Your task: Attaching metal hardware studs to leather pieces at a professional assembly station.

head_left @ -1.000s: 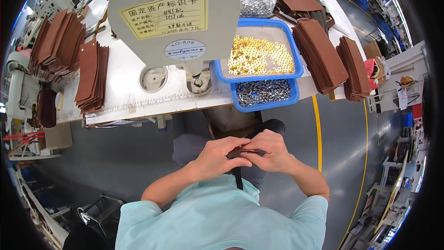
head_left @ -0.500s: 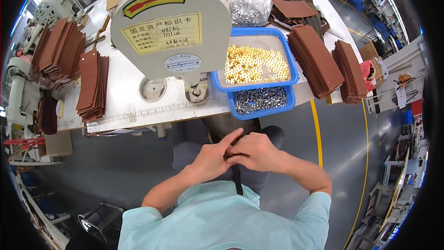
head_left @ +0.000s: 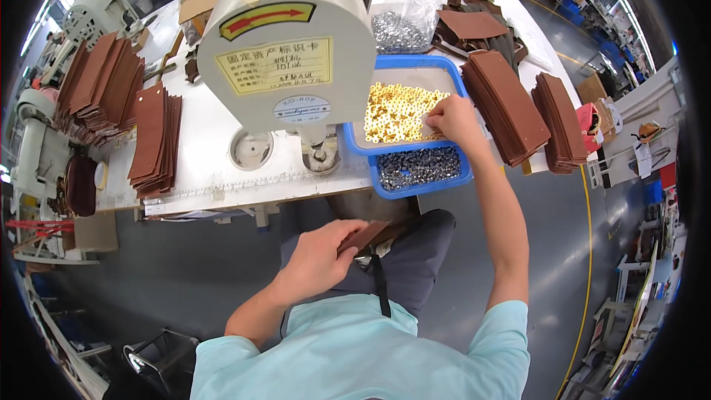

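Observation:
Over my lap, my left hand (head_left: 320,253) pinches a brown leather piece (head_left: 364,237) between thumb and fingers. My right hand (head_left: 453,120) reaches into the upper blue tray (head_left: 415,61), its fingers pinched together among the gold ring-shaped eyelets (head_left: 400,107). Whether an eyelet sits between those fingertips is too small to make out. Below and nearer to me, a second blue tray (head_left: 415,192) holds dark silver metal fasteners (head_left: 418,167). The grey-white riveting machine (head_left: 296,115) stands to the left of the trays.
Stacks of brown leather strips lie right (head_left: 503,107) and left (head_left: 154,137) on the white table (head_left: 215,159). A clear bag (head_left: 404,18) of silver fasteners sits behind the trays. More leather pieces (head_left: 474,24) are heaped at the back right. The table's front edge runs above my lap.
My hands were together over my lap. The right has moved up and forward into the gold eyelets, while the left stays low, now visibly with the leather piece.

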The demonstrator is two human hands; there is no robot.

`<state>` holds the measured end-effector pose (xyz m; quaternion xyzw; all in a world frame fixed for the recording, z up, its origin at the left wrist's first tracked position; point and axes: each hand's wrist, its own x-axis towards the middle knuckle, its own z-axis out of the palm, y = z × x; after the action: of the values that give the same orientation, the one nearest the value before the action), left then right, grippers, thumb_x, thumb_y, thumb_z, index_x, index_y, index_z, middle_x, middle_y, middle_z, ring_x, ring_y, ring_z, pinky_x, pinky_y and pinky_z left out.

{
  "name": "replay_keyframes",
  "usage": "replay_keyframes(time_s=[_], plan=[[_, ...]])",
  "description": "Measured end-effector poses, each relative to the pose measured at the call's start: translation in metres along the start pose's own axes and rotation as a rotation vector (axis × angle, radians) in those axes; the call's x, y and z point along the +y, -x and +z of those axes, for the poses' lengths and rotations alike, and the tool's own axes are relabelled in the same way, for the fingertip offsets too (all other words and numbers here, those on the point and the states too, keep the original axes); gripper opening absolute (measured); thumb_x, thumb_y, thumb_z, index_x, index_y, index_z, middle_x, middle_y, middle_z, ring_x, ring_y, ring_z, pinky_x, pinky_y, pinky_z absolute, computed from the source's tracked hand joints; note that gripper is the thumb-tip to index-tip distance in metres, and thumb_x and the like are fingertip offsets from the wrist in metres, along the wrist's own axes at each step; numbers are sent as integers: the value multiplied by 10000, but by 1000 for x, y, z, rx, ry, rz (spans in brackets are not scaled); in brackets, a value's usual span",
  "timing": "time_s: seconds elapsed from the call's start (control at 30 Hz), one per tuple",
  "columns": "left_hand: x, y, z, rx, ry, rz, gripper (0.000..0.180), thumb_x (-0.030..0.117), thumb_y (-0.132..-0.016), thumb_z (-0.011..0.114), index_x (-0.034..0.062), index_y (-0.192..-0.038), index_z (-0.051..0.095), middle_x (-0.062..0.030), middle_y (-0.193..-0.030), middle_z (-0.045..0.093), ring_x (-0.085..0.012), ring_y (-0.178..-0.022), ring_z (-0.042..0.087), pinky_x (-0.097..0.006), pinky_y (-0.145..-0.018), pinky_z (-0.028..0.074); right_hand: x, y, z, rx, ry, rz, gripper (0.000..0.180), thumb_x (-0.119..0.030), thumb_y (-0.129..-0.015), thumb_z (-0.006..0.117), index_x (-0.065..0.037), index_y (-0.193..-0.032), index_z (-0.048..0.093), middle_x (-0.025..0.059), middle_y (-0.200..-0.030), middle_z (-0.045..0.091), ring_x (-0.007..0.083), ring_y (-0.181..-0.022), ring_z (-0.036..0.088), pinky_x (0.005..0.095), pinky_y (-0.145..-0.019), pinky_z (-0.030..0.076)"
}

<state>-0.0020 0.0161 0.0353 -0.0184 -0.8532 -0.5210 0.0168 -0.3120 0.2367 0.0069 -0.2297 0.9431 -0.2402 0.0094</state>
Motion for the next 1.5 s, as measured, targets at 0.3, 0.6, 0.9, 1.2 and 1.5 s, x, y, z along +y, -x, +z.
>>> replay_keyframes(time_s=[0.3,0.6,0.9,1.2,1.5], plan=[[-33,-16,8,-175,560,-364,288,173,-1035,616,37,-1281,679,-2,-945,723,-59,-766,619,-251,-648,507,-20,-10,-3,-90,388,-95,94,-69,-728,716,13,-762,748,237,-776,717,399,-777,719,473,-790,581],[-34,-13,10,-106,846,-402,284,127,-1021,608,14,-1268,691,11,-995,725,-22,-827,617,-205,-655,506,-105,130,-14,-93,-596,-292,149,-17,-809,723,-9,-957,729,90,-894,717,159,-768,680,291,-702,554],[-18,-15,13,-160,880,-401,288,122,-1017,605,-2,-1259,700,-3,-1010,725,-50,-876,629,-233,-763,534,-113,184,20,-51,-675,-229,148,11,-848,761,-40,-987,747,75,-1101,657,137,-876,651,249,-694,526],[-12,-9,17,-147,388,-234,290,179,-1014,636,64,-1271,704,-62,-924,770,-89,-769,682,-258,-707,545,-118,190,13,-155,-617,-90,175,-88,-807,825,-48,-959,748,38,-869,722,130,-763,686,275,-699,532],[-15,-14,29,-154,7,-25,215,160,-945,724,49,-1126,755,-112,-929,772,-240,-751,738,-293,-681,567,-74,143,11,-39,-412,-223,128,-78,-835,792,-14,-946,779,104,-814,713,204,-691,687,312,-637,538]])
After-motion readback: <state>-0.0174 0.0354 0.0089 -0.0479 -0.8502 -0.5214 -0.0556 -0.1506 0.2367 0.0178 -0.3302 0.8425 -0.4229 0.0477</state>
